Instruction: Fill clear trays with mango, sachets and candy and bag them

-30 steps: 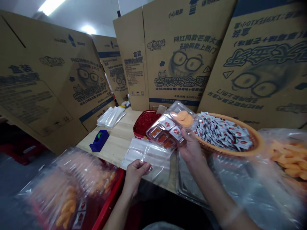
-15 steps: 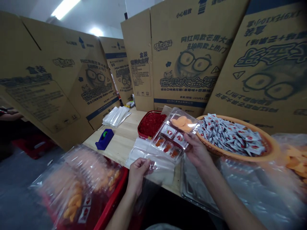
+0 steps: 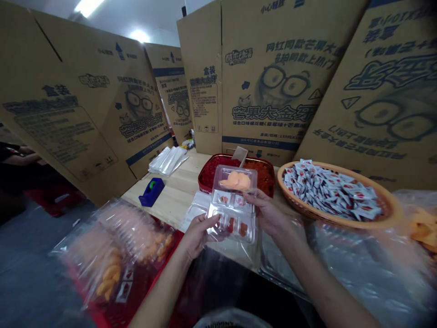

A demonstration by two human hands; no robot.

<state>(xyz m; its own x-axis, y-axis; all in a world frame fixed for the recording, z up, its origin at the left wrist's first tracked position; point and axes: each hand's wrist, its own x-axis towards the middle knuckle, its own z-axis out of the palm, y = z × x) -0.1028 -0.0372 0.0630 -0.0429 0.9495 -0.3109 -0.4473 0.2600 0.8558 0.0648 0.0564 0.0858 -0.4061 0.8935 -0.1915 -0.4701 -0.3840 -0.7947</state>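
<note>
Over the pale wooden bench [image 3: 170,205], the left hand [image 3: 200,236] and right hand [image 3: 266,214] grip a clear plastic tray [image 3: 234,218] from either side, fingers closed around its edges, which keeps it level and leaves its compartments uncovered. Orange slices [image 3: 235,181] lie in its upper compartment, while the smaller cells below show red-marked contents, too blurred to identify. The tray is held just above a loose clear plastic sleeve [image 3: 196,209] and in front of a red tub [image 3: 205,180] of red filling, with a pale scoop [image 3: 241,155] standing in it. Close by the right hand, a woven basket [image 3: 283,182] of sachets [image 3: 331,193] sits within easy reach. Further left are a blue tape dispenser [image 3: 151,191] and a stack of clear sleeves [image 3: 169,160]. A bag of orange sticks [image 3: 111,273] rests in a red crate [image 3: 162,269] at the bench's edge, and flattened cardboard cartons [image 3: 273,77] stand behind everything.
</note>
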